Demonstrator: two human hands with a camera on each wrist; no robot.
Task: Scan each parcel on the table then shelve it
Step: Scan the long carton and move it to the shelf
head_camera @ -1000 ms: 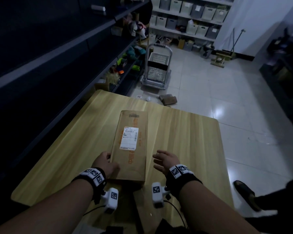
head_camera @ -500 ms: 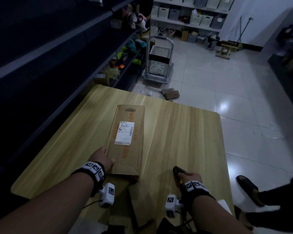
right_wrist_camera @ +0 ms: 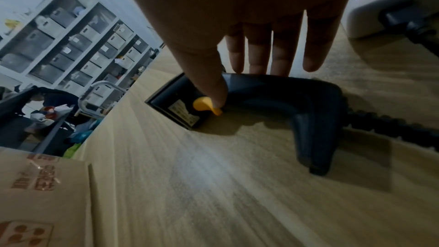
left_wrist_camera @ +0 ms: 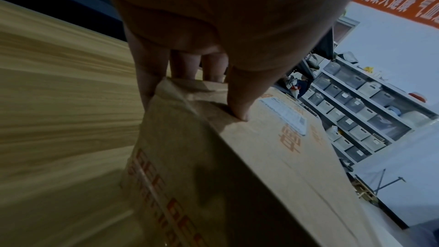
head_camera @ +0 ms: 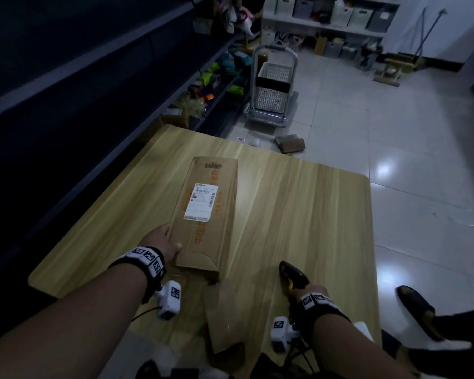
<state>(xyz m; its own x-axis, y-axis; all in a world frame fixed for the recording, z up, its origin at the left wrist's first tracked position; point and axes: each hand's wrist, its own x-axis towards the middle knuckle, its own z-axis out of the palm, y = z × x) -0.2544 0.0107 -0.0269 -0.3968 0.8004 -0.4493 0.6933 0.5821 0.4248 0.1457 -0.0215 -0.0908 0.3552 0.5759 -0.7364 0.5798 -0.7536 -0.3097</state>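
Observation:
A long brown cardboard parcel (head_camera: 208,214) with a white label lies lengthwise on the wooden table (head_camera: 298,201). My left hand (head_camera: 170,243) grips its near left corner. The left wrist view shows the thumb on top of the parcel (left_wrist_camera: 261,157) and the fingers (left_wrist_camera: 152,82) down its side. A black barcode scanner (head_camera: 290,272) with a yellow trigger lies on the table near the front right. My right hand (head_camera: 298,289) holds it; in the right wrist view the thumb rests by the trigger and the fingers (right_wrist_camera: 259,59) reach over the scanner (right_wrist_camera: 285,97).
A smaller brown parcel (head_camera: 222,318) lies at the table's near edge between my arms. Dark shelving (head_camera: 66,91) runs along the left. A trolley with a basket (head_camera: 274,88) and small boxes (head_camera: 290,143) are on the floor beyond. A person's slippered foot (head_camera: 416,307) is at right.
My right hand left the parcel's near right side, moved right and nearer, and took hold of the scanner. The left hand stayed on the parcel's corner.

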